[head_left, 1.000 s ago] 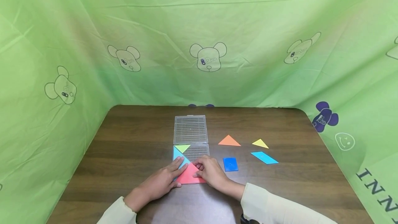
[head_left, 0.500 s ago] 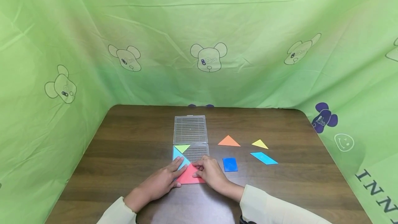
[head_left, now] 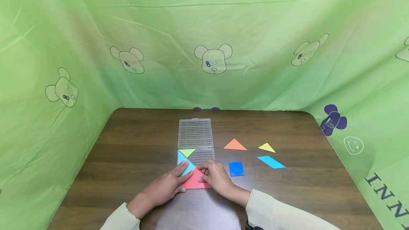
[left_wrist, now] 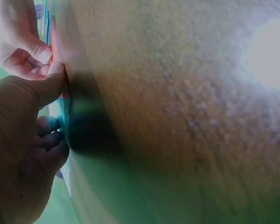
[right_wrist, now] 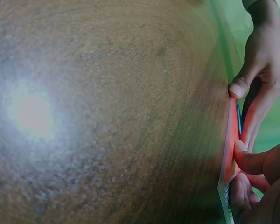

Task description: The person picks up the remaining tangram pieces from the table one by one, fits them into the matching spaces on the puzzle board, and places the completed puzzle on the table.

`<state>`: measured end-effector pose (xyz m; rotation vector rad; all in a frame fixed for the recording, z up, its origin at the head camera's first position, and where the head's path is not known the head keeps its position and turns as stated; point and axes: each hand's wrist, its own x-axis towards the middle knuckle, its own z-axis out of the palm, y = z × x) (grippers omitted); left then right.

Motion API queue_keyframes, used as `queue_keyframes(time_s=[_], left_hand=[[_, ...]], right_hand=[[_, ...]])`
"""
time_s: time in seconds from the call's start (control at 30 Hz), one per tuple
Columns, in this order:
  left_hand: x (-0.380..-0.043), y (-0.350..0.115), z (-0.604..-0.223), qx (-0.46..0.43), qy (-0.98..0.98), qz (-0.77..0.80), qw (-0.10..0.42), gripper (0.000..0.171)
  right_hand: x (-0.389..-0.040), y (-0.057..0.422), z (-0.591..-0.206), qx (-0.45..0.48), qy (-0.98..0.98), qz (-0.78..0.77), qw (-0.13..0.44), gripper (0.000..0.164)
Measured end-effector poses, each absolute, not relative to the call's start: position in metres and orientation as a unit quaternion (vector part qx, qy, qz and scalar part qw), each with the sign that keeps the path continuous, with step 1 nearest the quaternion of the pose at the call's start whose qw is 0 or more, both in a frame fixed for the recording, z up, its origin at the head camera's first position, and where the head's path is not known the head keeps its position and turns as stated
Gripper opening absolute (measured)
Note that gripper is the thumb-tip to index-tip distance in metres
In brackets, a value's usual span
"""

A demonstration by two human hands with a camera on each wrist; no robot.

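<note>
A clear hinged tangram case lies unfolded on the table, its base nearest me. In the base lie a light green triangle, a light blue triangle and a large red triangle along the near side. My left hand rests flat over the blue and red triangles, with its thumb at the base's near left corner. My right hand has curled fingers at the red triangle's slanted edge. Its thumb presses on the red face, and the piece is pinched there.
Right of the case lie an orange triangle, a small yellow triangle, a dark blue square and a light blue parallelogram. The see-through lid lies flat behind the base. Green cloth surrounds the wooden table.
</note>
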<state>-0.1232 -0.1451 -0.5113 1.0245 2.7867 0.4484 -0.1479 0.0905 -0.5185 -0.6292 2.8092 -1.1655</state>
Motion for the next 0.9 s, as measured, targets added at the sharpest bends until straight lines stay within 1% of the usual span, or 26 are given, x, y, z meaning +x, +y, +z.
queue_keyframes(time_s=[0.2, 0.57, 0.63, 0.7, 0.83, 0.9], left_hand=[[-0.123, -0.144, -0.512, 0.341, 0.927, 0.141, 0.07, 0.059], [-0.122, -0.144, -0.515, 0.348, 0.927, 0.131, 0.049, 0.06], [-0.122, -0.143, -0.515, 0.347, 0.927, 0.132, 0.051, 0.06], [-0.122, -0.143, -0.515, 0.344, 0.928, 0.134, 0.056, 0.06], [-0.122, -0.143, -0.513, 0.339, 0.928, 0.142, 0.063, 0.06], [-0.12, -0.144, -0.513, 0.339, 0.927, 0.145, 0.062, 0.059]], right_hand=[[-0.149, 0.089, -0.517, -0.203, 0.904, -0.374, 0.03, 0.027], [-0.155, 0.094, -0.505, -0.208, 0.906, -0.365, 0.055, 0.022], [-0.158, 0.1, -0.501, -0.208, 0.909, -0.358, 0.047, 0.02], [-0.161, 0.109, -0.496, -0.207, 0.914, -0.348, 0.026, 0.019], [-0.168, 0.136, -0.485, -0.201, 0.926, -0.32, -0.012, 0.017], [-0.171, 0.153, -0.479, -0.189, 0.936, -0.297, -0.017, 0.017]])
